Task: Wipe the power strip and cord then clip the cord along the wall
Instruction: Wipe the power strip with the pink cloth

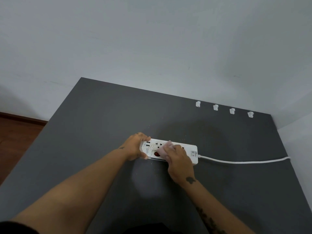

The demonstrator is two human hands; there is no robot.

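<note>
A white power strip [191, 150] lies flat in the middle of a dark grey table [94, 125], speckled with crumbs near its USB end. My left hand [135, 146] grips the strip's left end. My right hand [179, 159] presses a small pale wipe [164, 149] onto the strip's middle, next to the red switch [157, 154]. The white cord [239, 161] runs from the strip's right end across to the table's right edge. Several white cord clips [216, 107] sit in a row along the table's far edge by the wall.
A pale grey wall [152, 48] stands behind the table and a second wall meets it at the right corner. Crumbs are scattered on the tabletop around the strip. Brown wooden floor [15, 132] shows at the left.
</note>
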